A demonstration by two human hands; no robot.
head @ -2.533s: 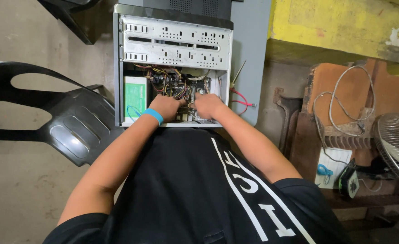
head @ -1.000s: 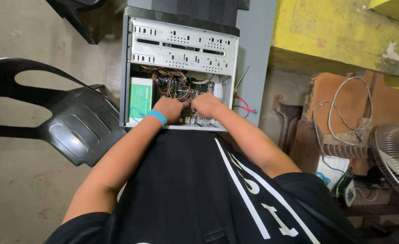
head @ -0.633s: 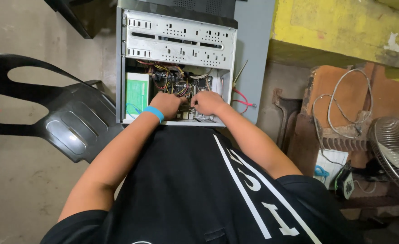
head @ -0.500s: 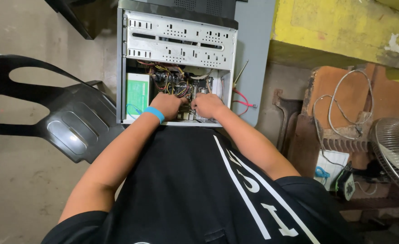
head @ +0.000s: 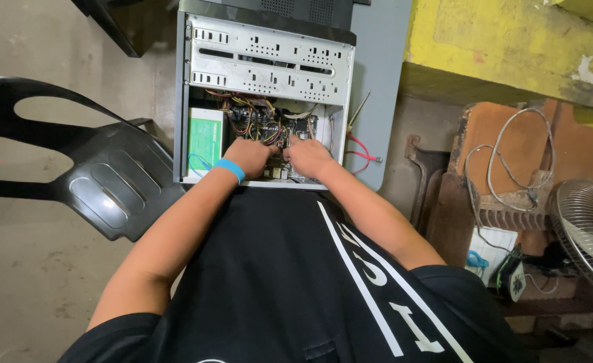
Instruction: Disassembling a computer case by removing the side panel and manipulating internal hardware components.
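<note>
An open grey computer case [head: 267, 55] lies in front of me with its side off. Inside I see a tangle of coloured wires [head: 261, 121] and a green-labelled box [head: 205, 141] at its left. My left hand [head: 248, 157], with a blue wristband, reaches into the case beside the wires. My right hand [head: 308, 157] is right next to it, fingers curled down among the wires and board. What the fingers grip is hidden.
A black plastic chair [head: 88, 181] stands at the left. The grey side panel [head: 377, 101] lies right of the case with red wires on it. Further right are a brown board with white cables [head: 511, 168], a fan [head: 589, 228] and a yellow wall [head: 511, 33].
Both hands stay inside the case in nearly the same spot; only the camera has shifted slightly.
</note>
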